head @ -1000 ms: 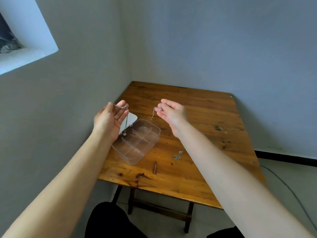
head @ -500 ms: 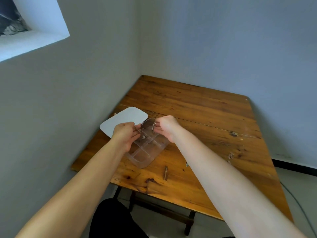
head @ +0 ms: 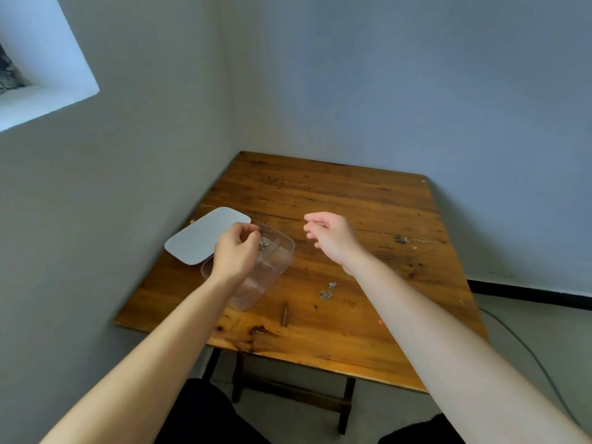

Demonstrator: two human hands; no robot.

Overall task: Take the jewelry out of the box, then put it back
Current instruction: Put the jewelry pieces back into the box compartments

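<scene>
Currently, a bunched silver chain necklace (head: 263,245) is seen lying in a far compartment of the clear plastic divided jewelry box (head: 278,264), just beside the fingertips of the left hand (head: 235,254). Those fingers are curled together over the compartment; whether the chain is pinched or already released cannot be told. The right hand (head: 330,237) is held above the brown wooden table (head: 352,200), well apart from the box, its fingers loosely spread and holding nothing. A second small silver piece of jewelry (head: 328,290) is left on the bare wood near the right forearm, so the return step is judged unfinished. The white rounded lid (head: 205,235) rests against the box's far left edge.

If the left hand is lifted while a link is caught on a finger, the chain could be dragged back out. The light box could be nudged towards the table edge. The small piece could be brushed off by the forearm.
</scene>
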